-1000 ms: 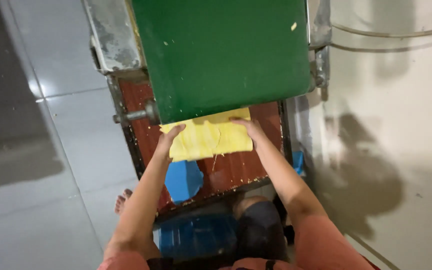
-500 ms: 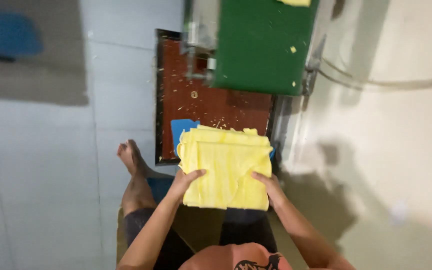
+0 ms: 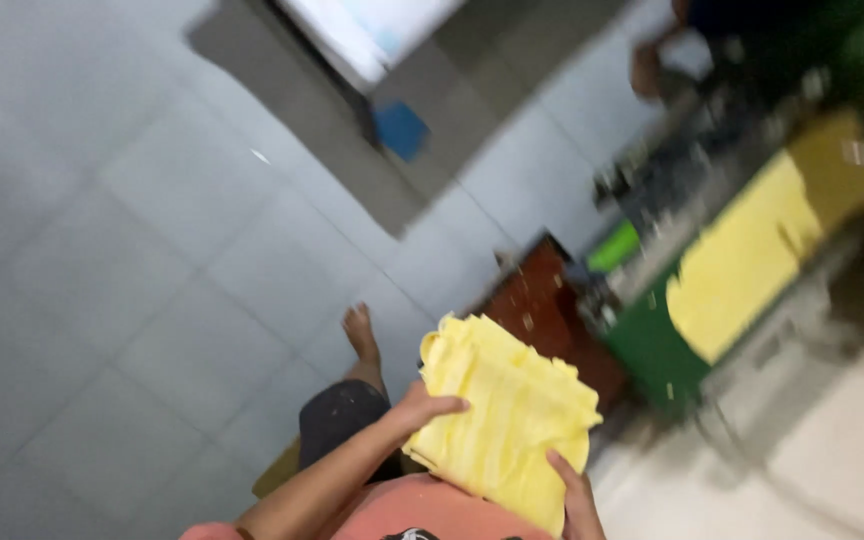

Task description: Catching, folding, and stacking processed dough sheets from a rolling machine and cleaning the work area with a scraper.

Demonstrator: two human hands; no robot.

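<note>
**Both hands grip a stack of yellow sheets**

The left hand (image 3: 422,408) curls over the near left edge of the stack of yellow sheets (image 3: 505,418), thumb lying on top. The right hand (image 3: 574,495) clasps the stack's lower right corner, fingers mostly hidden beneath it. The stack sits tilted between the two hands, above the person's lap. Beyond the hands stand a reddish-brown tray (image 3: 542,300) and a green machine (image 3: 657,350) carrying a yellow sheet (image 3: 742,270). A bare foot (image 3: 360,335) rests on the grey tiled floor (image 3: 152,250), left of the left hand.

Grey tiled floor (image 3: 152,250) spreads below, a bare foot (image 3: 359,335) planted on it, a blue square (image 3: 401,130) lying farther off, a green machine (image 3: 652,350) standing alongside.
</note>
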